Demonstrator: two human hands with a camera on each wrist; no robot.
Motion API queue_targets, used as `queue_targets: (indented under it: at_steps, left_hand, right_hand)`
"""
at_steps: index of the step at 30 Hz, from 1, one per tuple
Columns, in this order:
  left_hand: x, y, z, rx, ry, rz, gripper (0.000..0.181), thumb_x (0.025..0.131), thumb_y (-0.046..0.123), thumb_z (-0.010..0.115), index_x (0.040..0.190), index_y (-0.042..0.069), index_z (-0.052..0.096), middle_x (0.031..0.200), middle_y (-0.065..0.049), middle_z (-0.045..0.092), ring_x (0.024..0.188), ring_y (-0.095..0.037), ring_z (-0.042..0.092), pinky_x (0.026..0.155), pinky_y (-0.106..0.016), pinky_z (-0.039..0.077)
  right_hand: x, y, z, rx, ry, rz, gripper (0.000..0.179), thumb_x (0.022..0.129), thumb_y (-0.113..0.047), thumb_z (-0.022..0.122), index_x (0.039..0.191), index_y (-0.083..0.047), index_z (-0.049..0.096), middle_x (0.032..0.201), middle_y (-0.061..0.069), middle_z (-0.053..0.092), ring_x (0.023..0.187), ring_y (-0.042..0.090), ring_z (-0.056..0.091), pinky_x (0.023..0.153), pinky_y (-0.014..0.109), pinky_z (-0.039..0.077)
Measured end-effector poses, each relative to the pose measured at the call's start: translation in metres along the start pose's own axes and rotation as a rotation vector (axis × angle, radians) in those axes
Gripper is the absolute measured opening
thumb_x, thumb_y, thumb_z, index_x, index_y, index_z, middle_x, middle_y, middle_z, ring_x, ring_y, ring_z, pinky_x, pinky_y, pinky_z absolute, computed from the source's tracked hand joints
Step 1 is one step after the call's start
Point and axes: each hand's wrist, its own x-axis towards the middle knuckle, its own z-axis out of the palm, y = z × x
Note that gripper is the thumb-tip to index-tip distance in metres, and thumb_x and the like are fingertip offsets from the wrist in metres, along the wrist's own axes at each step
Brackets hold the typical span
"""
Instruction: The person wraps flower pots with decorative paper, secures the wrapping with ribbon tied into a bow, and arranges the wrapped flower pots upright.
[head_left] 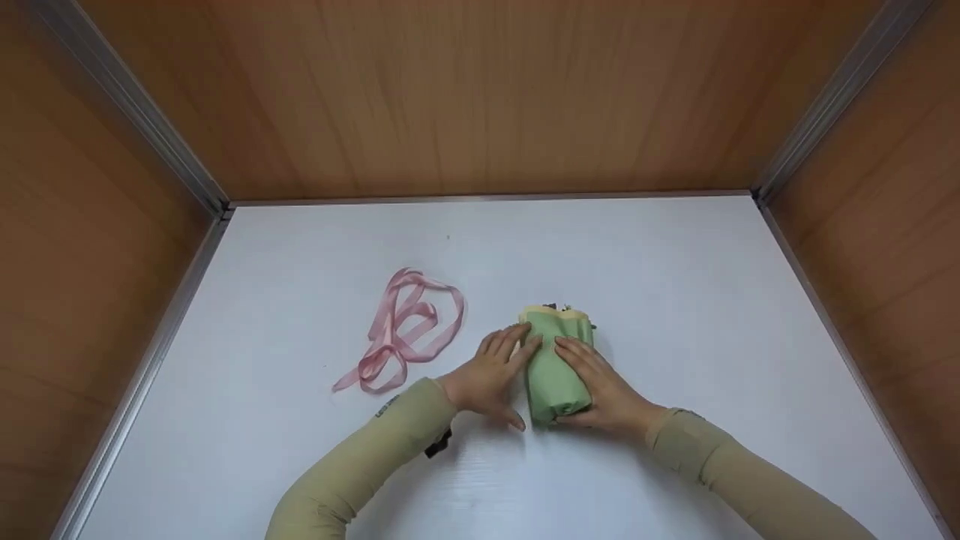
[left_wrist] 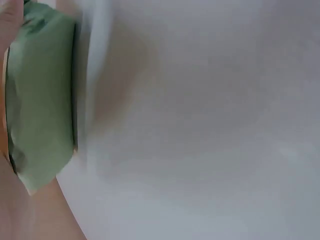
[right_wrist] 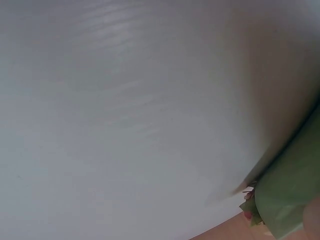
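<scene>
A small bouquet wrapped in green paper lies on the white table, with a pale yellow inner layer and dark bits at its far end. In the right wrist view, leaves and a reddish bit stick out of the wrapping. My right hand holds the bundle along its right side, fingers over the top and thumb low near the closed end. The left hand has its fingers spread, with the fingertips at the bundle's left edge. The left wrist view shows the green wrapping at its left side.
A loose, looped pink ribbon lies on the table left of the bundle. Wooden panels with metal edge rails enclose the white table at the back and on both sides.
</scene>
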Motion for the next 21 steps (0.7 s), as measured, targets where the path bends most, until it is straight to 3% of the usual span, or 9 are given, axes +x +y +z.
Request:
queue_targets:
  at_steps: [2,5,9,12,15,19,21]
  left_hand:
    - [-0.001,-0.011,-0.006,-0.003,0.027,-0.073,0.12,0.068,0.058,0.076,0.15,0.002,0.01,0.154,-0.025,0.007,0.142,-0.038,0.011,0.113,-0.053,0.018]
    - [-0.001,-0.027,-0.011,-0.002,0.057,-0.233,0.104,0.076,0.048,0.075,0.147,-0.004,0.02,0.151,-0.029,0.015,0.139,-0.043,0.017,0.111,-0.056,0.021]
    - [0.001,-0.048,-0.015,0.006,0.0,-0.454,0.09,0.083,0.04,0.071,0.144,-0.008,0.026,0.152,-0.029,0.016,0.14,-0.043,0.016,0.113,-0.055,0.018]
    - [0.002,-0.06,-0.015,0.008,-0.057,-0.557,0.086,0.085,0.039,0.068,0.146,-0.005,0.025,0.155,-0.026,0.012,0.143,-0.041,0.013,0.115,-0.053,0.015]
    - [0.001,-0.068,-0.014,0.001,-0.068,-0.574,0.083,0.087,0.034,0.067,0.147,-0.002,0.022,0.155,-0.024,0.012,0.142,-0.041,0.013,0.115,-0.053,0.016]
    - [-0.001,-0.075,-0.014,0.055,-0.091,-0.523,0.071,0.093,0.025,0.058,0.15,0.005,0.021,0.156,-0.023,0.013,0.142,-0.041,0.014,0.114,-0.054,0.017]
    - [-0.001,-0.079,-0.015,0.1,-0.124,-0.505,0.066,0.095,0.018,0.052,0.151,0.008,0.019,0.156,-0.022,0.013,0.143,-0.041,0.013,0.114,-0.053,0.017]
  right_hand:
    - [0.0,0.0,-0.001,0.018,0.005,-0.007,0.104,0.068,-0.039,0.083,0.148,-0.006,0.027,0.152,0.011,0.028,0.139,0.03,0.023,0.108,0.054,0.029]
    - [0.0,0.0,-0.001,0.029,-0.001,-0.001,0.103,0.068,-0.039,0.083,0.148,-0.007,0.026,0.153,0.01,0.028,0.14,0.029,0.023,0.109,0.052,0.029]
    - [-0.001,0.0,-0.001,0.041,-0.009,0.025,0.105,0.068,-0.04,0.084,0.149,-0.009,0.025,0.153,0.007,0.027,0.142,0.022,0.02,0.111,0.047,0.027]
    - [-0.002,0.0,-0.001,0.042,-0.015,0.039,0.105,0.068,-0.041,0.083,0.15,-0.011,0.025,0.154,0.006,0.026,0.143,0.019,0.019,0.112,0.044,0.026]
    - [-0.003,0.0,-0.001,0.052,-0.018,0.05,0.106,0.067,-0.04,0.084,0.15,-0.011,0.024,0.154,0.006,0.026,0.143,0.02,0.018,0.114,0.042,0.024]
    - [-0.003,-0.002,0.0,0.059,-0.01,0.064,0.106,0.066,-0.035,0.086,0.15,-0.011,0.025,0.154,0.005,0.026,0.142,0.021,0.019,0.113,0.045,0.025]
    - [-0.003,0.0,0.0,0.06,-0.014,0.03,0.107,0.067,-0.037,0.085,0.15,-0.012,0.023,0.155,0.005,0.024,0.143,0.022,0.018,0.112,0.045,0.026]
